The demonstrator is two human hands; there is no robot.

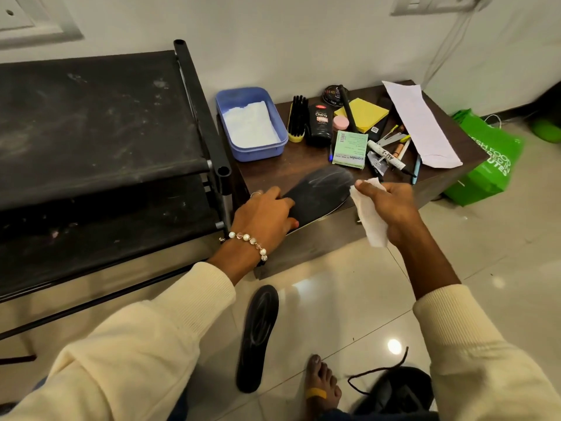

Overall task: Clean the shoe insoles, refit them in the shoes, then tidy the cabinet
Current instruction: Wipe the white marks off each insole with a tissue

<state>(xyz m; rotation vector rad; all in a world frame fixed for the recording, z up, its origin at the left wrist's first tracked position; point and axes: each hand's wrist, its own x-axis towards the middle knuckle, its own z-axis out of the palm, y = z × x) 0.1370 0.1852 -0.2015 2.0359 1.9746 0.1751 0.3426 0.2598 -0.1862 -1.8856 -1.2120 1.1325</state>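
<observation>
A black insole (320, 191) lies on the front edge of the low brown cabinet (273, 174), its toe end streaked pale. My left hand (264, 218) presses down on its heel end. Just right of the insole, my right hand (391, 208) is closed around a white tissue (368, 217), held slightly above the cabinet edge. A second black insole (258, 338) rests on the floor tiles below. A black shoe (394, 390) with a loose dark lace sits at the bottom right, partly cut off by the frame.
A blue tub (252, 147) holding white tissue, a shoe brush (297, 118), a black polish bottle (319, 126), sticky notes, pens and paper crowd the cabinet top. A black shoe rack (100, 123) stands left. A green bag (488, 159) leans right. My bare foot (321, 387) is below.
</observation>
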